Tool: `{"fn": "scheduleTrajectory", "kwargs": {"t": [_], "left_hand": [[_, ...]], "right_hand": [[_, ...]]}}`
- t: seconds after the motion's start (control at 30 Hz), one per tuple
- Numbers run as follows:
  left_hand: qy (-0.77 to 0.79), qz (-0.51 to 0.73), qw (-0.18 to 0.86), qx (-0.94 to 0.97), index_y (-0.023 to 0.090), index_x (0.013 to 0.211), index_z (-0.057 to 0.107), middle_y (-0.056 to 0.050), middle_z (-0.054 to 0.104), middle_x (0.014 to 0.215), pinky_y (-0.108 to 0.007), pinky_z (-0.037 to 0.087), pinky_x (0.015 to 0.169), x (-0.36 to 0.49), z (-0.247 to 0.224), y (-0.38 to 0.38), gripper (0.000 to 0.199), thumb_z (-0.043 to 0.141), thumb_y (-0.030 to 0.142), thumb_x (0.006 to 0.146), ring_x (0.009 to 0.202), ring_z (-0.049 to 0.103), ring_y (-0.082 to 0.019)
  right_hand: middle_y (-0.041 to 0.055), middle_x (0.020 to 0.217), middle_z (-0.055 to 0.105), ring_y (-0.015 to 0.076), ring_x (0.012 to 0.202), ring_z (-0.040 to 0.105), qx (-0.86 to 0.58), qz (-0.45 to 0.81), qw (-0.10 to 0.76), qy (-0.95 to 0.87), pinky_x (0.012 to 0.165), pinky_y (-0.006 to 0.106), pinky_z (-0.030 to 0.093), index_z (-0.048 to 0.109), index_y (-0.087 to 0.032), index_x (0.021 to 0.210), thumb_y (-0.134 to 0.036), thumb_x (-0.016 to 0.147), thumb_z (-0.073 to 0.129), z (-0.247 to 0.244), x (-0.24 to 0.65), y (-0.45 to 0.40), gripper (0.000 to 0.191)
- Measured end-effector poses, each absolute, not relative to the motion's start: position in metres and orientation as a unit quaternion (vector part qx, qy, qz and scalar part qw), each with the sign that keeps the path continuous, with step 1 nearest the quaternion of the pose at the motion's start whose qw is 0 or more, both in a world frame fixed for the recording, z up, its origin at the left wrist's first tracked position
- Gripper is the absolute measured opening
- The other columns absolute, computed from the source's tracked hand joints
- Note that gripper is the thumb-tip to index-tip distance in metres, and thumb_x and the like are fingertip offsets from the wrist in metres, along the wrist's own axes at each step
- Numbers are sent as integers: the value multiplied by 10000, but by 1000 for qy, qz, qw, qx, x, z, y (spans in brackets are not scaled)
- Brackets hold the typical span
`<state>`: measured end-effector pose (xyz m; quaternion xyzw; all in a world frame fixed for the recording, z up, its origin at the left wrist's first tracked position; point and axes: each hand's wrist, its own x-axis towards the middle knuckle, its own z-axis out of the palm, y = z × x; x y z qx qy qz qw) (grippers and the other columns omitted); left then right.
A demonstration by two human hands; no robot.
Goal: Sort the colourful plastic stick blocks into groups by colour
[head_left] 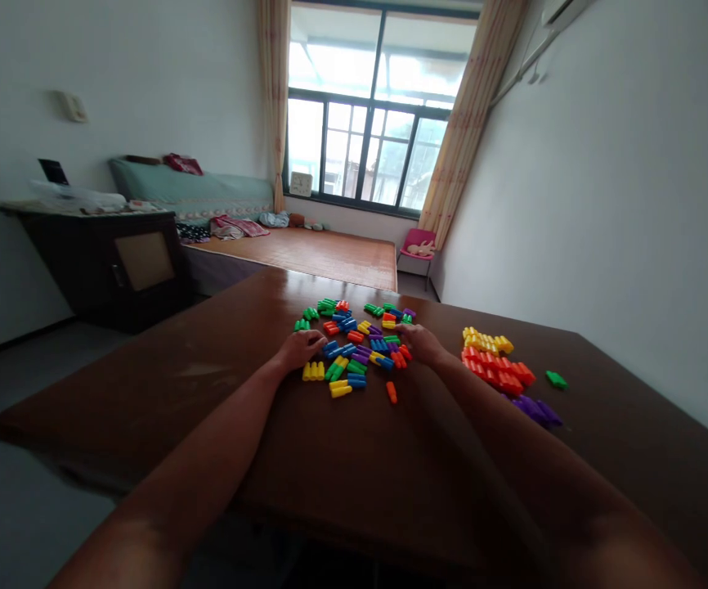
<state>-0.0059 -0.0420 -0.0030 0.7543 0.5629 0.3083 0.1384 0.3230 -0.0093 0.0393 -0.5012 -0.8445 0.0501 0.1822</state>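
Observation:
Many small plastic pieces in green, blue, red, yellow and purple lie in a loose cluster on the brown table (305, 442). My left hand (302, 348) rests at the cluster's left edge, beside blue pieces (338, 350) and above yellow pieces (313, 371); its fingers are bent together, and what they hold, if anything, is too small to make out. At the right edge is my right hand (420, 339), its closed fingertips by a yellow piece (389, 325) and above red pieces (401, 356). A single orange piece (392, 393) lies nearest me.
On the right of the table lie rows of yellow (487, 340), red (497, 370) and purple pieces (535, 411), with a green piece (556, 379) beyond. Behind stand a bed (329, 254), a pink chair (417, 244) and a dark cabinet (96, 266).

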Motion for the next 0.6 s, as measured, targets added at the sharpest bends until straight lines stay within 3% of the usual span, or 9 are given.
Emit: {"fn": "scheduleTrajectory", "kwargs": {"t": [0.1,0.33,0.47,0.6], "left_hand": [[556,322,167,748,162,907,723,-42,714,764,-261,450,657,-6,-2,-44,459,451,525,843,718,630,-179],[549,335,198,740,156,915,727,-44,716,744,-266,473,619,-7,-4,-44,484,467,555,827,660,640,-183],[553,330,195,739,169,935,730,-40,716,742,-265,480,620,-8,-4,-43,494,456,568,833,669,646,-186],[553,308,178,753,194,961,730,-36,735,825,-271,490,675,-10,-4,-41,489,447,572,834,726,664,-195]], "right_hand": [[103,1154,696,241,1048,649,-532,71,160,-828,899,310,488,657,-167,1183,-116,848,535,30,313,16,360],[58,958,713,188,860,652,-553,68,172,-812,755,261,487,694,-183,938,-138,760,660,25,310,13,187],[39,882,696,156,765,627,-484,54,296,-821,714,263,487,679,-198,911,-220,762,679,45,342,-1,151],[49,882,704,163,730,640,-507,70,426,-746,694,297,513,657,-192,986,-408,820,647,60,439,-9,273]]}}
